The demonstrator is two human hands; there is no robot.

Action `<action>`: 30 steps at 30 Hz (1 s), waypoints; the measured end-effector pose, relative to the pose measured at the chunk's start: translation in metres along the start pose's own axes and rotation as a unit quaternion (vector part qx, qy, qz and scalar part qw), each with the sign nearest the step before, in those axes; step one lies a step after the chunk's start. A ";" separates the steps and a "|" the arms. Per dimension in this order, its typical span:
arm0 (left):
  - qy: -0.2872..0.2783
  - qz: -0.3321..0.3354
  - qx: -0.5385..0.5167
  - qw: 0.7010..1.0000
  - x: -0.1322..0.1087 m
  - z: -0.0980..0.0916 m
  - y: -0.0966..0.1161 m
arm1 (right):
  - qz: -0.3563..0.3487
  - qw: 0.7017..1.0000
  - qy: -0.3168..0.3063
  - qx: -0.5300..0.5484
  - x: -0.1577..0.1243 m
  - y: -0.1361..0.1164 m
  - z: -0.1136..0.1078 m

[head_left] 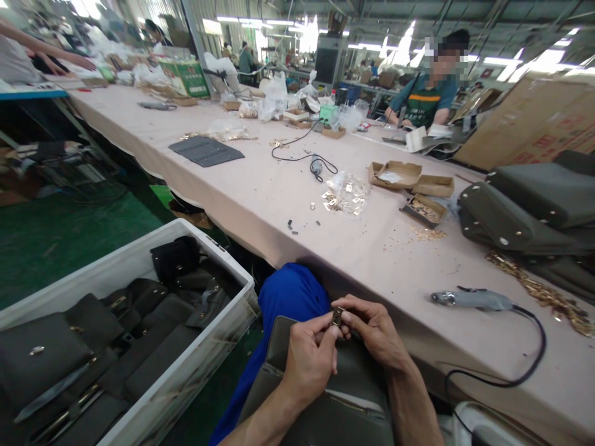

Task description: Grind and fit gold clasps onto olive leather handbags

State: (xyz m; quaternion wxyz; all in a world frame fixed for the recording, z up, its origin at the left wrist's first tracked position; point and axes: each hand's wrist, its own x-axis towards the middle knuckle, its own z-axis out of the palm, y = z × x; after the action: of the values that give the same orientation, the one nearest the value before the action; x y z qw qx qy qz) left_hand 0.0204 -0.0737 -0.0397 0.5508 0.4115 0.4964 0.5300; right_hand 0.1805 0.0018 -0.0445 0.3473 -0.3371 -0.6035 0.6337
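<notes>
Working leftward edge first on my feed, I have one white crate [223, 328] loaded with dark bags [51, 334]; they overlap too much for me to count, and several carry metal fittings, so I judge those to be further along. On the table [251, 198] I see one flat dark panel [207, 151], then four small black pieces [295, 233] lying loose near the front edge. My left hand [309, 356] pinches one small metal fitting [337, 316] between its fingertips, above one dark bag [344, 427] across the lap. My right hand [374, 325] is closed on that same fitting from the other side, so both hands share one piece. Since the fitting is in my fingers and not set on the bag, I judge this bag unfinished. Beyond, one clear plastic bag [346, 195] spills metal parts I can't number, and three open cardboard boxes [395, 175] stand near it, one holding tiny gold bits. Further right, one corded power driver [478, 300] lies on the table, not in use, and a stack of dark bags [534, 198] sits at the edge, overlapping too much to count; whether they're finished I can't tell.
</notes>
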 end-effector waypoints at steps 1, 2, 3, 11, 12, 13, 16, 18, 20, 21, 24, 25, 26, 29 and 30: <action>0.006 0.022 0.036 0.999 -0.002 0.001 0.001 | 0.000 1.000 0.002 0.001 0.000 0.001 0.000; 0.018 0.052 0.079 0.995 -0.003 0.001 0.001 | 0.000 1.000 0.003 0.005 0.000 0.001 0.000; 0.030 0.087 0.122 0.988 -0.004 0.002 0.001 | 0.000 1.000 0.003 0.009 0.000 0.001 0.000; 0.066 0.195 0.248 0.947 -0.005 0.007 -0.005 | -0.016 1.000 -0.006 0.020 -0.003 -0.002 -0.001; 0.069 0.197 0.256 0.944 -0.005 0.007 -0.006 | -0.018 1.000 -0.006 0.014 -0.003 -0.003 -0.001; 0.072 0.199 0.262 0.942 -0.005 0.008 -0.006 | -0.020 1.000 -0.004 0.006 -0.003 -0.003 -0.002; 0.077 0.207 0.271 0.937 -0.005 0.009 -0.007 | -0.026 0.999 0.006 -0.021 -0.002 -0.003 -0.002; 0.079 0.214 0.277 0.933 -0.005 0.010 -0.008 | -0.031 0.999 0.009 -0.026 -0.001 -0.003 -0.002; 0.079 0.221 0.287 0.929 -0.005 0.011 -0.010 | -0.035 0.999 0.006 -0.024 -0.001 -0.002 -0.002; 0.079 0.222 0.293 0.927 -0.005 0.011 -0.011 | -0.037 0.999 0.005 -0.023 -0.001 -0.001 -0.002; 0.079 0.222 0.311 0.921 -0.005 0.012 -0.014 | -0.041 0.999 0.006 -0.020 -0.002 0.000 -0.002; 0.079 0.224 0.318 0.918 -0.006 0.012 -0.015 | -0.041 0.999 0.007 -0.017 -0.003 0.001 -0.002; 0.080 0.227 0.325 0.915 -0.006 0.013 -0.016 | -0.042 0.999 0.007 -0.013 -0.003 0.001 -0.002; 0.082 0.236 0.347 0.904 -0.006 0.014 -0.019 | -0.046 0.999 0.005 0.000 -0.004 0.002 -0.002; 0.083 0.237 0.353 0.901 -0.006 0.014 -0.020 | -0.049 0.999 0.004 0.001 -0.004 0.002 -0.002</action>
State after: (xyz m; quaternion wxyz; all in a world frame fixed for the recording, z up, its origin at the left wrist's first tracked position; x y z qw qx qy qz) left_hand 0.0377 -0.0809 -0.0562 0.1841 0.6391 0.5825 0.4673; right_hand 0.1844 -0.0001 -0.0465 0.3801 -0.3092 -0.6171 0.6157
